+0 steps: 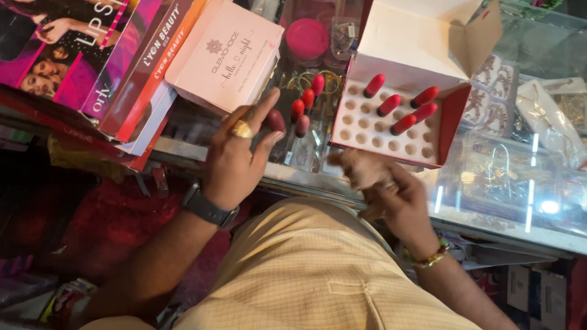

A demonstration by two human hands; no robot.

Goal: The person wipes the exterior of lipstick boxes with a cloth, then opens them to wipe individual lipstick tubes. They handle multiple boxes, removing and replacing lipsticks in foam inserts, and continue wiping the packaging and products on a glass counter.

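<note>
My left hand (235,156), with a gold ring and a dark wristwatch, grips a bunch of red lipsticks (304,104) that stick up past the fingers over the glass counter. My right hand (385,189), blurred, with a beaded bracelet at the wrist, hovers just below the near edge of an open white and red box (367,131). The box holds a tray with round holes; several red lipsticks (400,107) stand in its far rows and the near holes are bare. What the right hand's fingers hold is not clear.
A pink flat box (223,55) and a stack of cosmetic cartons (131,67) lie at the left of the glass counter (501,183). A pink round jar (307,38) sits behind the lipsticks. Jewellery packets (550,110) lie under the glass at right.
</note>
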